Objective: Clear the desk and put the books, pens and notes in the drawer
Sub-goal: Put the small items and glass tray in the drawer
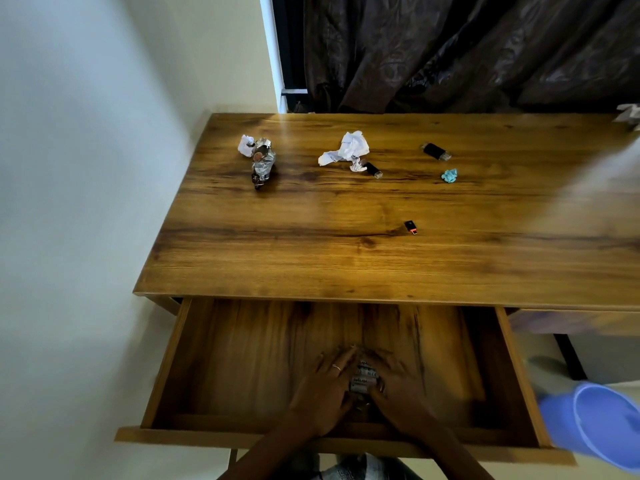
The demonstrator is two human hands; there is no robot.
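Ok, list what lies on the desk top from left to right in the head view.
small white paper wad → crumpled foil wrapper → crumpled white paper → black USB stick → small black-and-red piece → second black USB stick → teal paper scrap

tabletop [346, 244]: you see warm brown wood with dark grain streaks
drawer [242, 358]: your same brown wood
crumpled paper [348, 148]: white
small wad [450, 175]: turquoise
wrapper [262, 162]: silver foil
curtain [467, 50]: dark brown, patterned
bin [599, 420]: blue

My hands [360, 389] in open drawer [166, 368] before desk [311, 258]; batteries [363, 379] between them; crumpled paper [346, 148] on desktop behind.
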